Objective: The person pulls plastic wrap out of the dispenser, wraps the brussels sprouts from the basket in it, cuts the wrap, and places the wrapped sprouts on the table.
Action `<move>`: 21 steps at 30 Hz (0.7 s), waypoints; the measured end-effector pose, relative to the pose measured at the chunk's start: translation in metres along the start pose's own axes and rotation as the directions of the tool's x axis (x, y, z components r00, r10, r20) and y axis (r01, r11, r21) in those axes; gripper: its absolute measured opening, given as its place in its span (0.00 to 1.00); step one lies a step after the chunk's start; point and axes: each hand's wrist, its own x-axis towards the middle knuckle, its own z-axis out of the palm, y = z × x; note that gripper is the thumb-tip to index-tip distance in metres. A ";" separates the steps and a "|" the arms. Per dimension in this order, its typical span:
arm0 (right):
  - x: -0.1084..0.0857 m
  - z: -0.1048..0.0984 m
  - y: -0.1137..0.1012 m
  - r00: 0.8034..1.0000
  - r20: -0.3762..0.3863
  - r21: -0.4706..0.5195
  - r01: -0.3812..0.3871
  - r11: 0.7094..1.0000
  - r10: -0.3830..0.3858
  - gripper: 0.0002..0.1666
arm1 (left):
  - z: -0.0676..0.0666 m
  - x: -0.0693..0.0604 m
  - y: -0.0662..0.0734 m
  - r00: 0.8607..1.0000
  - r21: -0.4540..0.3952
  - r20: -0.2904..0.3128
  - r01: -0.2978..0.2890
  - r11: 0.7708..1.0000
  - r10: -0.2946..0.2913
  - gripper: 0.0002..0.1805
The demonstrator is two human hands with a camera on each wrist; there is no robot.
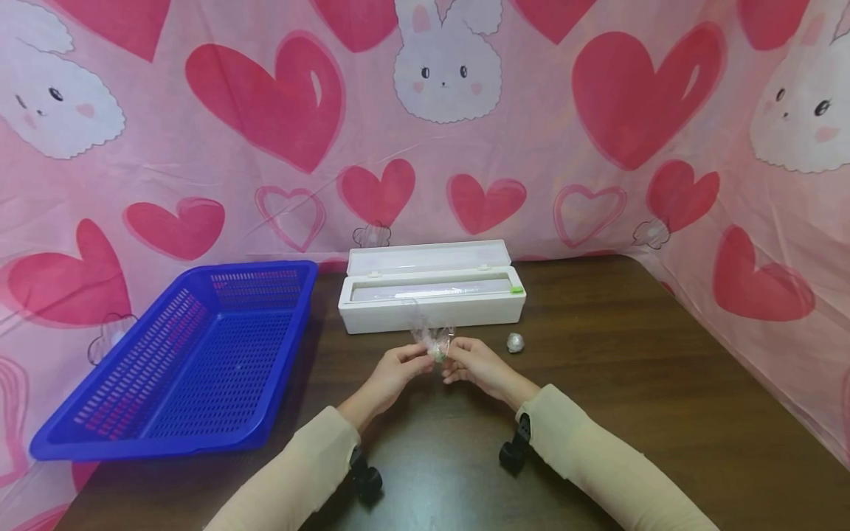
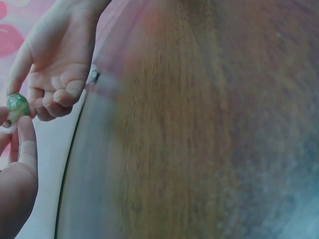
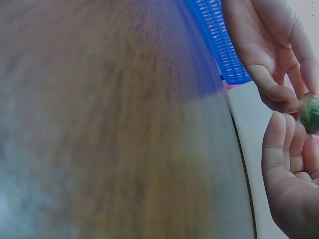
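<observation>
Just in front of the white box, both hands meet at a small round green thing (image 2: 18,106) loosely wrapped in clear plastic film (image 1: 425,332). Its exact kind cannot be told. My left hand (image 1: 396,372) pinches it from the left between thumb and fingers. From the right, my right hand (image 1: 483,367) pinches the film at its side. Loose film sticks up above the fingertips in the head view. In the right wrist view the green thing (image 3: 310,113) sits at the right edge between both hands' fingertips. A small film-wrapped ball (image 1: 515,343) lies right of my right hand.
Behind the hands stands a long white cling film box (image 1: 432,316), its lid (image 1: 428,257) raised, with a green slider (image 1: 516,290) at the right end. A blue plastic basket (image 1: 265,413) stands on the left of the brown table (image 1: 637,369). A pink heart-print cloth (image 1: 418,147) hangs behind.
</observation>
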 end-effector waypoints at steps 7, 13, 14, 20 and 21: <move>0.000 -0.001 0.002 1.000 0.008 -0.009 0.005 1.000 -0.005 0.11 | -0.001 0.000 0.001 1.000 0.051 0.014 -0.003 0.999 0.002 0.23; 0.001 -0.002 0.005 1.000 0.010 -0.012 0.005 1.000 -0.005 0.13 | 0.000 0.000 0.001 1.000 0.065 -0.003 0.002 0.998 -0.002 0.19; 0.000 -0.002 0.005 1.000 0.012 -0.016 0.008 1.000 -0.008 0.16 | 0.000 0.000 0.001 1.000 0.065 -0.001 0.006 0.998 -0.006 0.18; -0.001 -0.003 0.003 0.998 0.050 -0.034 0.033 0.999 -0.031 0.26 | 0.001 0.000 0.002 1.000 0.052 0.017 0.022 0.998 -0.023 0.18; -0.001 -0.003 0.003 0.998 0.053 -0.036 0.036 0.999 -0.034 0.26 | 0.001 0.000 0.002 0.999 0.051 0.020 0.024 0.998 -0.025 0.18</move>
